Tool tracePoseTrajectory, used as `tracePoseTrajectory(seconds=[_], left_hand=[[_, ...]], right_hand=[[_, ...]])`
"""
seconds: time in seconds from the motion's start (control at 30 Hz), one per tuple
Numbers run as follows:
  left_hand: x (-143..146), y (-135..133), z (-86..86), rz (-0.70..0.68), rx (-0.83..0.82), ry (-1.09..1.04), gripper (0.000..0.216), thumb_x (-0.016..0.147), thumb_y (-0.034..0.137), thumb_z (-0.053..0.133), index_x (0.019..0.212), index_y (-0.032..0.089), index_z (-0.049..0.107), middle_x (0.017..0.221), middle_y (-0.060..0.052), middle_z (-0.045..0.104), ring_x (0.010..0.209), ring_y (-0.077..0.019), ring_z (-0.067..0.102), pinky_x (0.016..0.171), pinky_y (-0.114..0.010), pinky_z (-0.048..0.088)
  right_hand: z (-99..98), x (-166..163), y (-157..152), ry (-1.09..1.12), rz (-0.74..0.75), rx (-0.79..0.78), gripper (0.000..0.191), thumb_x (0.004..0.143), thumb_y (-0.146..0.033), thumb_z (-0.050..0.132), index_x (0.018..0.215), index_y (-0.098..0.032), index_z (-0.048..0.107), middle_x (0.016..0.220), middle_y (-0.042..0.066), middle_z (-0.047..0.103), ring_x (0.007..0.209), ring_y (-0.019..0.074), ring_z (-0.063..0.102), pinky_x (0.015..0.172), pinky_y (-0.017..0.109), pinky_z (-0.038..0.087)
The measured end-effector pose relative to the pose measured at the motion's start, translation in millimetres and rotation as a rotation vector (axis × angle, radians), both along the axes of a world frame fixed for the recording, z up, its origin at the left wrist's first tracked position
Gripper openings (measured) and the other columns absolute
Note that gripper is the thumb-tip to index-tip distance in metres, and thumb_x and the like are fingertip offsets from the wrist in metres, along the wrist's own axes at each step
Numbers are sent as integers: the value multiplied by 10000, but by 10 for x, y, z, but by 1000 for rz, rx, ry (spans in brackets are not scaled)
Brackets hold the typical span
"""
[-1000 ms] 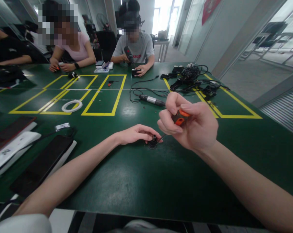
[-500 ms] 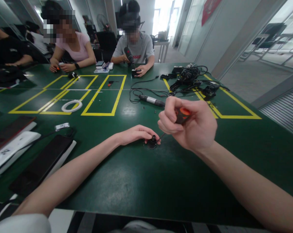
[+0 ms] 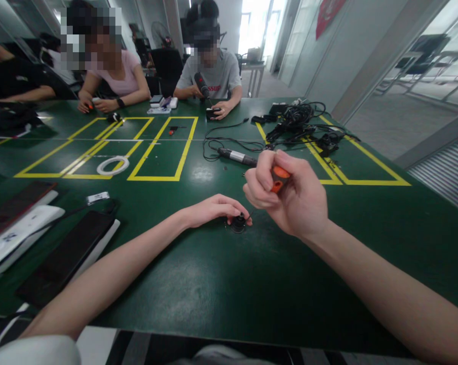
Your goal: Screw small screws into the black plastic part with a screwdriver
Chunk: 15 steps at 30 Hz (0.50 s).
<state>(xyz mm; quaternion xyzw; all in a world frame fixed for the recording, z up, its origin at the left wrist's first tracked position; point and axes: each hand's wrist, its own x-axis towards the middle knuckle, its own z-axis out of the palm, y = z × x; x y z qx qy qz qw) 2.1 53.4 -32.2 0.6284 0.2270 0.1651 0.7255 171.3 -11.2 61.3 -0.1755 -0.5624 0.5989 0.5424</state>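
My left hand [image 3: 214, 209] rests on the green table [image 3: 214, 284], its fingertips pinched on a small round black part [image 3: 238, 223] that sits on the surface. My right hand [image 3: 285, 197] hovers just above and to the right of that part, fingers curled round a small screwdriver with an orange and black handle [image 3: 277, 180]. The thin shaft points down toward the black part; its tip is hidden behind my fingers.
An electric screwdriver [image 3: 236, 156] with its cable lies beyond my hands, a tangle of black cables [image 3: 301, 124] at the far right. Yellow tape rectangles [image 3: 164, 149], a white ring [image 3: 112, 165], and dark flat devices [image 3: 67, 256] at left. Other people sit across the table.
My right hand has shifted slightly left and up while turning the orange-handled screwdriver in its fingers. My left hand has stayed on the black part.
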Motion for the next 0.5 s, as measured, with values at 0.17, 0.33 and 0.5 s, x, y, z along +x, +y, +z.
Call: tracePoseTrajectory(seconds=[0.17,0.33,0.5], left_hand=[[13,-15,6,4,30,3,240,810,319,675,897,124,784,997,-128,797,896,-199,669,702,-274,449],[27,-14,-30,24,30,-9,258,788,320,675,914,123,781,954,-118,797,827,-186,659,685,-273,453],[34,-22,-12,26,21,-11,229,782,308,678,884,127,774,957,-115,799,847,-189,667,674,-264,444]], right_hand=[[-5,9,-24,3,5,-29,268,913,-444,581,771,-245,470,481,-89,362,405,95,213,426,236,226],[-20,6,-12,-19,33,-10,285,906,-440,606,742,-232,499,490,-70,434,397,96,246,415,246,240],[-7,-16,-1,-24,33,22,461,968,-497,555,605,-216,513,454,-47,395,401,105,296,439,266,278]])
